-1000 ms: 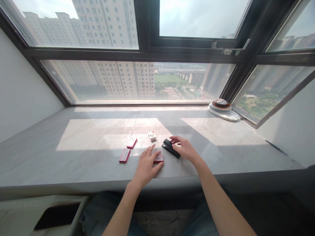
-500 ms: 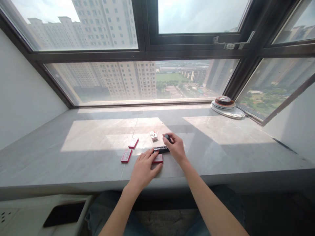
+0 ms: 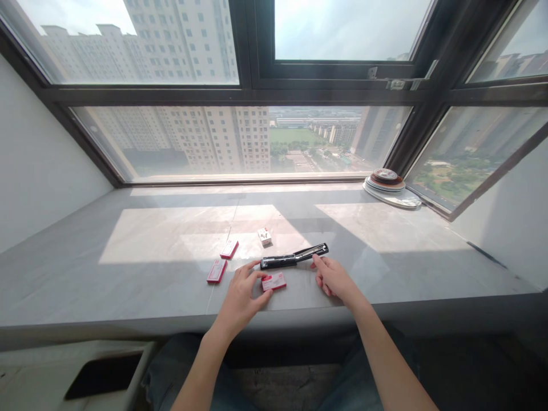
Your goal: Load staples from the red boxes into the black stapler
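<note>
A black stapler (image 3: 293, 257) lies swung fully apart in one long line on the grey stone window ledge (image 3: 128, 274). My right hand (image 3: 331, 275) rests just in front of its right half, fingers apart, index tip close to it and holding nothing. My left hand (image 3: 240, 292) pinches a small red staple box (image 3: 274, 281) between thumb and fingers, just in front of the stapler's left end. Two more red staple boxes (image 3: 217, 270) (image 3: 229, 249) lie to the left. A small white box (image 3: 264, 236) sits behind the stapler.
A stack of round plates or coasters (image 3: 389, 187) stands at the back right corner by the dark window frame (image 3: 257, 94). A beige unit with a dark slot (image 3: 77, 371) is low at the left. My knees are under the ledge's front edge.
My right hand swung the stapler apart, laid it flat and let go. My left hand stayed on the nearest red box and now pinches it.
</note>
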`<state>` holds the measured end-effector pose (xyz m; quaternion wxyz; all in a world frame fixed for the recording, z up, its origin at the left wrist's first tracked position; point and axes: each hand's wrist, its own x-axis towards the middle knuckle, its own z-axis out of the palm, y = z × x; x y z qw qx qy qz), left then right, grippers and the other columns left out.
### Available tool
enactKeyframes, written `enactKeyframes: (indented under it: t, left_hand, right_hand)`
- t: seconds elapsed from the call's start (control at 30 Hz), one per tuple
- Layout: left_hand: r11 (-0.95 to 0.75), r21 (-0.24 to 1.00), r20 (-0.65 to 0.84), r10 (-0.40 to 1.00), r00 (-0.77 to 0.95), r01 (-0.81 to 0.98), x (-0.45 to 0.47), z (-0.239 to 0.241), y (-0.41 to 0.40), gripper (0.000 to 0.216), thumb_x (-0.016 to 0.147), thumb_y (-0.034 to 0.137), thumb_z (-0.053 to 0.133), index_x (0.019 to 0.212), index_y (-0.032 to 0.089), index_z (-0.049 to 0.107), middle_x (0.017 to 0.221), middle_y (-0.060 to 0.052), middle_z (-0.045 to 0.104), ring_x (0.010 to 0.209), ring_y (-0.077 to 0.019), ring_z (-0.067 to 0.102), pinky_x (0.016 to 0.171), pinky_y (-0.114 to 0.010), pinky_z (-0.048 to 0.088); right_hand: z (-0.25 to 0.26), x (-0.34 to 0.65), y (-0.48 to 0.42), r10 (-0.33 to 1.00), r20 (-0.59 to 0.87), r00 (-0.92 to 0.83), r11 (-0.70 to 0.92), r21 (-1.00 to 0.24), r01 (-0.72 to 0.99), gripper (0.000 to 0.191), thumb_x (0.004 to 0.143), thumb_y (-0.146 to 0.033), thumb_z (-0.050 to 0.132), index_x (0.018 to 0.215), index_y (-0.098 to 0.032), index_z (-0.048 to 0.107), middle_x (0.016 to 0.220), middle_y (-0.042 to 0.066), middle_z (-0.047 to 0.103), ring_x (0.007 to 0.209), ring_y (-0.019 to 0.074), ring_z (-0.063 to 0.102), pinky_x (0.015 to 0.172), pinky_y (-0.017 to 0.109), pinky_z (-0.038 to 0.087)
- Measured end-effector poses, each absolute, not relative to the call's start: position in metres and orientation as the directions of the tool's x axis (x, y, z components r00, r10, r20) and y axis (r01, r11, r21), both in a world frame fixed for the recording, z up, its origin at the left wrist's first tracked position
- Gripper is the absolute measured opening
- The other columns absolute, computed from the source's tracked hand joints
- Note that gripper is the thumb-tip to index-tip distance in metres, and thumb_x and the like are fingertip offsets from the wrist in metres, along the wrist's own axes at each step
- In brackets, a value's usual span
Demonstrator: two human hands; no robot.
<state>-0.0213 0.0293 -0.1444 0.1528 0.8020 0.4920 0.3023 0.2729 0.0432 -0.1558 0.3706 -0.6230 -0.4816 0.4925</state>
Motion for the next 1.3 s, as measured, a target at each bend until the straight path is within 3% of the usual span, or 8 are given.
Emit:
enactKeyframes:
  t: [0.13, 0.37, 0.53, 0.67, 0.9, 1.03, 1.2, 1.3]
  left_hand:
    - [-0.486, 0.540, 0.384, 0.869, 0.313, 0.687, -0.006, -0.147, 0.035, 0.026, 0.086, 0.036, 0.077, 0.111, 0.031, 0.071, 0.141, -0.005, 0.052, 0.128, -0.0309, 0.051, 0.109, -0.050, 0.047]
    - [-0.486, 0.554, 0.360, 0.872, 0.332, 0.676, -0.016, -0.147, 0.041, 0.023, 0.086, 0.038, 0.078, 0.107, 0.032, 0.071, 0.133, -0.003, 0.057, 0.118, -0.0277, 0.056, 0.103, -0.046, 0.049]
    - [-0.493, 0.532, 0.354, 0.868, 0.348, 0.688, -0.017, -0.142, 0.037, 0.042, 0.084, 0.038, 0.080, 0.122, 0.032, 0.064, 0.145, -0.002, 0.054, 0.132, -0.0300, 0.049, 0.110, -0.048, 0.043]
    - [-0.503, 0.498, 0.349, 0.862, 0.368, 0.706, -0.013, -0.141, 0.036, 0.049, 0.087, 0.037, 0.077, 0.132, 0.036, 0.059, 0.145, -0.001, 0.056, 0.135, -0.0295, 0.049, 0.111, -0.048, 0.042]
    - [-0.504, 0.516, 0.365, 0.861, 0.355, 0.692, -0.014, -0.145, 0.039, 0.046, 0.086, 0.036, 0.078, 0.129, 0.037, 0.061, 0.142, 0.001, 0.058, 0.133, -0.0288, 0.051, 0.110, -0.047, 0.041]
    - [-0.491, 0.577, 0.374, 0.869, 0.324, 0.653, -0.015, -0.148, 0.039, 0.045, 0.083, 0.035, 0.079, 0.125, 0.033, 0.062, 0.135, -0.003, 0.060, 0.126, -0.0285, 0.055, 0.106, -0.044, 0.044]
    - [-0.424, 0.593, 0.349, 0.901, 0.256, 0.684, -0.015, -0.151, 0.041, 0.042, 0.081, 0.041, 0.081, 0.118, 0.030, 0.064, 0.112, -0.004, 0.065, 0.107, -0.0279, 0.061, 0.093, -0.042, 0.047]
    - [-0.410, 0.600, 0.318, 0.910, 0.265, 0.688, -0.015, -0.152, 0.041, 0.038, 0.084, 0.043, 0.078, 0.117, 0.029, 0.064, 0.096, -0.001, 0.067, 0.094, -0.0250, 0.063, 0.085, -0.039, 0.046]
  right_hand:
    - [-0.152, 0.235, 0.037, 0.948, -0.240, -0.211, -0.166, -0.934, 0.316, 0.050, 0.097, -0.067, 0.050, 0.091, -0.019, 0.061, 0.053, -0.003, 0.056, 0.038, 0.0095, 0.039, 0.039, 0.022, 0.023]
    - [-0.148, 0.247, 0.040, 0.968, -0.223, -0.118, -0.136, -0.854, 0.503, 0.041, 0.095, -0.058, 0.057, 0.082, -0.019, 0.059, 0.055, -0.001, 0.056, 0.048, 0.0134, 0.046, 0.047, 0.025, 0.028]
    - [-0.126, 0.249, 0.038, 0.998, 0.061, -0.011, 0.054, -0.778, 0.625, 0.031, 0.097, -0.052, 0.057, 0.100, -0.022, 0.065, 0.058, -0.004, 0.055, 0.058, 0.0165, 0.053, 0.056, 0.027, 0.033]
    - [-0.119, 0.222, 0.049, 0.990, 0.100, -0.101, 0.140, -0.808, 0.572, 0.030, 0.097, -0.047, 0.057, 0.109, -0.023, 0.068, 0.063, -0.002, 0.059, 0.063, 0.0177, 0.057, 0.058, 0.027, 0.035]
    - [-0.147, 0.190, 0.070, 0.991, -0.078, -0.105, -0.066, -0.991, 0.113, 0.037, 0.089, -0.050, 0.067, 0.107, -0.018, 0.064, 0.065, -0.002, 0.062, 0.055, 0.0145, 0.054, 0.052, 0.024, 0.041]
    - [-0.148, 0.185, 0.079, 0.995, 0.064, -0.080, 0.078, -0.980, 0.183, 0.029, 0.086, -0.046, 0.071, 0.096, -0.019, 0.066, 0.053, -0.007, 0.048, 0.049, 0.0117, 0.045, 0.051, 0.023, 0.038]
    - [-0.133, 0.177, 0.084, 0.983, 0.088, -0.158, 0.136, -0.937, 0.322, 0.026, 0.088, -0.045, 0.069, 0.093, -0.020, 0.070, 0.060, -0.004, 0.055, 0.053, 0.0128, 0.048, 0.051, 0.024, 0.035]
    - [-0.120, 0.174, 0.078, 0.962, 0.209, -0.173, 0.262, -0.881, 0.393, 0.020, 0.092, -0.040, 0.066, 0.092, -0.021, 0.071, 0.064, -0.003, 0.057, 0.061, 0.0138, 0.051, 0.058, 0.025, 0.037]
